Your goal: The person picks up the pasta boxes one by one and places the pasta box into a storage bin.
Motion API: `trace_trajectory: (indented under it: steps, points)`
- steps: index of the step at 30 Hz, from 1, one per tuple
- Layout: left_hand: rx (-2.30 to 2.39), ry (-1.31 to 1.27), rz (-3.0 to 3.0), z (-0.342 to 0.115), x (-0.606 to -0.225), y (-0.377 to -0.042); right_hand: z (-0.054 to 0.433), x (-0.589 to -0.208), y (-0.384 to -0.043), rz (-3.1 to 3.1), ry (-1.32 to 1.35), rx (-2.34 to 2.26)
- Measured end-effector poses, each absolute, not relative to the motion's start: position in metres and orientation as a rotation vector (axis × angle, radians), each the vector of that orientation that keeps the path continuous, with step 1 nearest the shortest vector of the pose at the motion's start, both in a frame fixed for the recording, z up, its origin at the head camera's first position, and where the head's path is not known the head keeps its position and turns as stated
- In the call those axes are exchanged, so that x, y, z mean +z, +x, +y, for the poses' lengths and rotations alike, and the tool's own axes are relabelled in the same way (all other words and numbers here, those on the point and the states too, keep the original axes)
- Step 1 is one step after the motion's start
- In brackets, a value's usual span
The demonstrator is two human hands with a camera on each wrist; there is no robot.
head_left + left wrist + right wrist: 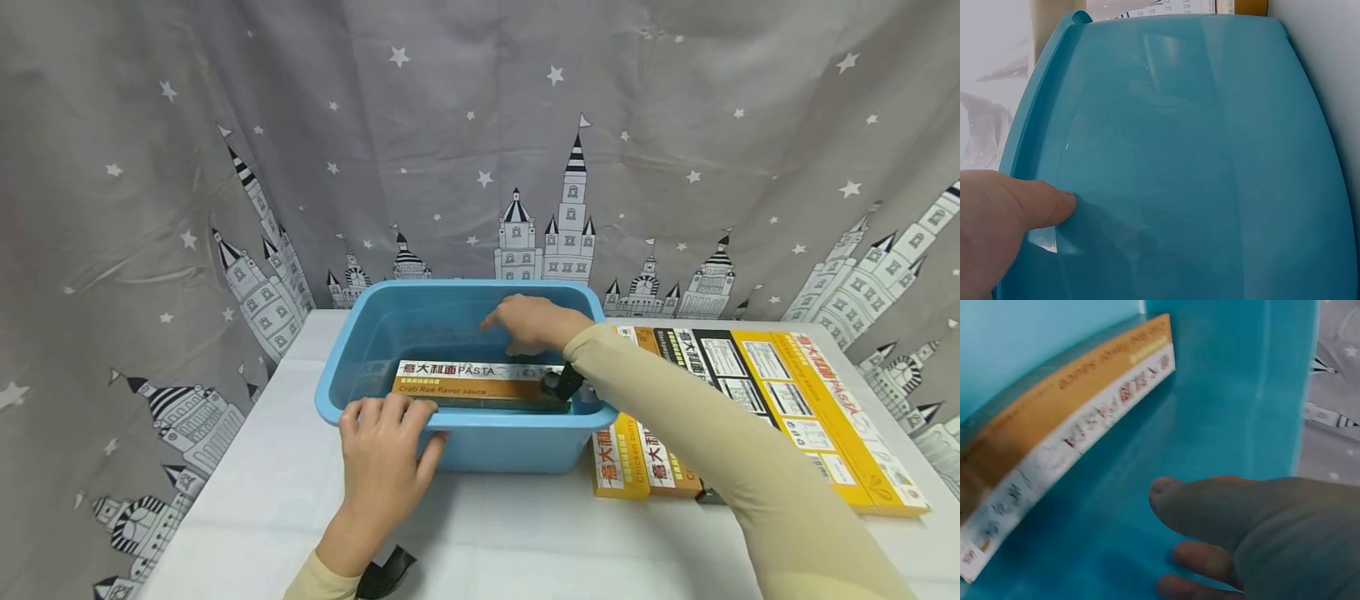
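A blue plastic bin (480,446) stands on the white table, and my left hand (386,458) grips its front rim. The fingers bend over the rim while the thumb (1054,203) lies against the outer wall. A pasta box (480,387) labelled "Crab Roe flavor sauce" lies in the bin along the front wall, its orange and white face showing. My right hand (532,323) reaches over the right side into the bin, behind that box and apart from it. In the right wrist view its thumb (1197,503) and fingers are spread, holding nothing.
Several more pasta boxes lie side by side right of the bin, including a yellow one (858,425) and a black one (738,379). My right forearm passes above them. A grey curtain (450,108) with stars and castles hangs behind the table.
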State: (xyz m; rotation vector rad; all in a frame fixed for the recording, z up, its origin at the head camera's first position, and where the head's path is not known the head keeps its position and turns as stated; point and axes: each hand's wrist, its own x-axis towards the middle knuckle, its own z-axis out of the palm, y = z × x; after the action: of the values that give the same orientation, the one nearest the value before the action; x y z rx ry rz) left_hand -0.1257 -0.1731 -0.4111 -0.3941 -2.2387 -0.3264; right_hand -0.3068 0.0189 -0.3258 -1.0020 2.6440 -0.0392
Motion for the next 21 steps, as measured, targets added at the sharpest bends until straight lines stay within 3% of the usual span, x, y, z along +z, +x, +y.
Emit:
trace_trajectory:
  steps: [6,12,21]
  points:
    - [-0.335,-0.395,-2.227,-0.171,-0.411,-0.127,0.052,-0.287,-0.305,2.685,-1.061,-0.123]
    - [-0.351,-0.396,-2.220,-0.169,-0.410,-0.128,0.135,-0.255,-0.296,2.843,-0.964,-0.234]
    - [-0.363,-0.395,-2.240,-0.171,-0.412,-0.127,0.286,-0.285,-0.273,2.947,-0.643,-0.207]
